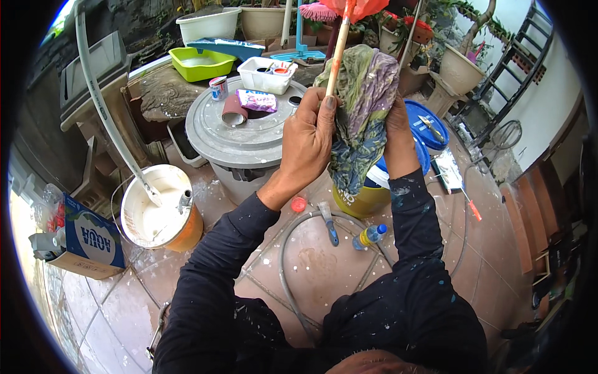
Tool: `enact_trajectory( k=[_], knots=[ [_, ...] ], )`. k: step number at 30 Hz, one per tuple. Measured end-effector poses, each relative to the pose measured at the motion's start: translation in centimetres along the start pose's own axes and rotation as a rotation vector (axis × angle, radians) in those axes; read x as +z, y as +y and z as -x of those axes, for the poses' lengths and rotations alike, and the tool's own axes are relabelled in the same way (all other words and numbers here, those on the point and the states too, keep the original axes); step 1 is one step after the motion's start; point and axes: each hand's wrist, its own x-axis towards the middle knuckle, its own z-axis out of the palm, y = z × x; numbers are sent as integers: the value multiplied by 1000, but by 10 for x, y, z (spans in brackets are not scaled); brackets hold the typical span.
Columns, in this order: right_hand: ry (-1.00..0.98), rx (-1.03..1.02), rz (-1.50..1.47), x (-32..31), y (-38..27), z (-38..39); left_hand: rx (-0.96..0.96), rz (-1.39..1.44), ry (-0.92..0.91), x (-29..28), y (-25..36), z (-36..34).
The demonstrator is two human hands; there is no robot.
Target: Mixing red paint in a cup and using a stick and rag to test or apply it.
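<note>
In my left hand (pixel 305 140), the fingers are closed round a pale wooden stick (pixel 338 59) stained orange-red. A bright red piece (pixel 358 7) shows at its upper end, cut off by the frame, so its kind is unclear. My right hand (pixel 398 134) grips a crumpled rag (pixel 361 112) in green, purple and blue, which hangs right beside the stick and hides some of the fingers. Below the rag stands a yellow-green bucket (pixel 350 204), partly covered by it. Paint specks dot both dark sleeves.
A paint bucket (pixel 193 227) with a long pole (pixel 106 106) stands left, near a cardboard box (pixel 93 240). Ahead, a grey lidded drum (pixel 202 137) bears a white tray (pixel 252 78). A brush (pixel 328 224), bottle (pixel 369 238) and hose (pixel 281 262) lie on the tiles.
</note>
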Motion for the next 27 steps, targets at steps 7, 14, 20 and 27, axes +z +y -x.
enact_trajectory(
  k=[7,14,20,27],
  knots=[
    [62,-89,183,32,-12,9,12,-293,5,0,-21,7],
    [7,-352,321,33,-9,-2,29,-389,-18,7,-32,18],
    [11,-514,334,17,-10,-11,47,-332,-62,9,-42,25],
    [-74,-453,249,10,-9,-6,-334,371,-367,-7,-40,25]
  ],
)
